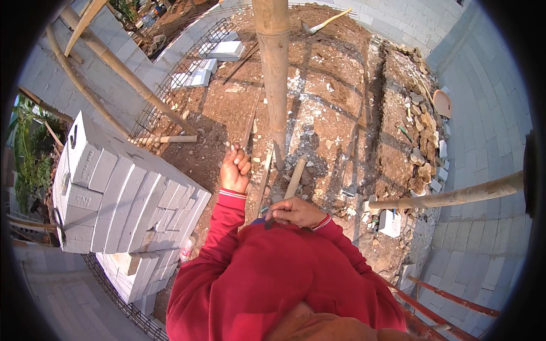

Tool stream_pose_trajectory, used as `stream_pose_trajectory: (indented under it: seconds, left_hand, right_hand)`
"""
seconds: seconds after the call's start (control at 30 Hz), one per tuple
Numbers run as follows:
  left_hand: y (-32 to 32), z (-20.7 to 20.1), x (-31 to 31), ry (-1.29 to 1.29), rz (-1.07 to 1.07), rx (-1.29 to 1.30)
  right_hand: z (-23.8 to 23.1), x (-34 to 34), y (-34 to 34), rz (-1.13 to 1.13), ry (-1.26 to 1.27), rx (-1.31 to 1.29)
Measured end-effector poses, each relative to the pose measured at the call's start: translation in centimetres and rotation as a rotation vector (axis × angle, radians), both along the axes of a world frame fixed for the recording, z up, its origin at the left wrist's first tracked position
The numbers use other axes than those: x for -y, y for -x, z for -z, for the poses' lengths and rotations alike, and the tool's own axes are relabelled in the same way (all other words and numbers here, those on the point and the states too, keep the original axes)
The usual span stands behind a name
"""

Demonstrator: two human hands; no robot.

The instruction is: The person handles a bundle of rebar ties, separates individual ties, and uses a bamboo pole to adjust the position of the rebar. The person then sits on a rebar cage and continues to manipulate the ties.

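Note:
My left hand [235,169] is raised in front of me, its fingers curled closed. Anything inside them is too small or hidden to make out. Close to my chest, my right hand [298,212] is closed around something; a dark piece [269,223] shows below its fingers, but its kind is unclear. Just beyond that hand stands a pale wooden length [294,178], and I cannot tell whether it joins what I grip. A narrow wooden strip [265,177] runs between the two hands. Ahead rises a thick bamboo pole [273,74].
On the left stands a tall stack of white blocks [122,182]. A bamboo pole [455,194] juts in from the right above a white block [390,223]. Rubble stones [422,131] line the right wall [483,125]. A hoe [327,21] lies far off on the dirt.

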State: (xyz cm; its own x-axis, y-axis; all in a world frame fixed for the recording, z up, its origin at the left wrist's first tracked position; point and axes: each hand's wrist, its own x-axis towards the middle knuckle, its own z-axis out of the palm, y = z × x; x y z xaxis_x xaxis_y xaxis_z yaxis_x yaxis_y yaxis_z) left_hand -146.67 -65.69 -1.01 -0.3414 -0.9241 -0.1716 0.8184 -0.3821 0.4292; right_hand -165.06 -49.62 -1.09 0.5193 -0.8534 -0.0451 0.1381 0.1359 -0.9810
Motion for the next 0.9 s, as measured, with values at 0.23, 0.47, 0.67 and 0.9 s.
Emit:
stream_pose_trajectory:
  seconds: [0.23,0.47,0.67,0.9]
  left_hand:
    - [0.7,-1.6,0.2,0.078,-0.008,-0.09]
    - [-0.6,-4.6,2.0,0.151,-0.196,0.102]
    - [-2.0,-4.3,2.9,0.121,-0.293,0.131]
    - [-4.9,-3.1,4.1,-0.086,-0.369,-0.091]
  right_hand:
    - [-0.9,3.0,3.1,0.495,-0.289,0.122]
    - [1.9,3.0,-0.5,0.225,-0.209,0.105]
    - [0.3,3.4,-0.3,0.352,-0.008,-0.272]
    - [-1.7,3.0,-2.6,0.152,-0.037,-0.009]
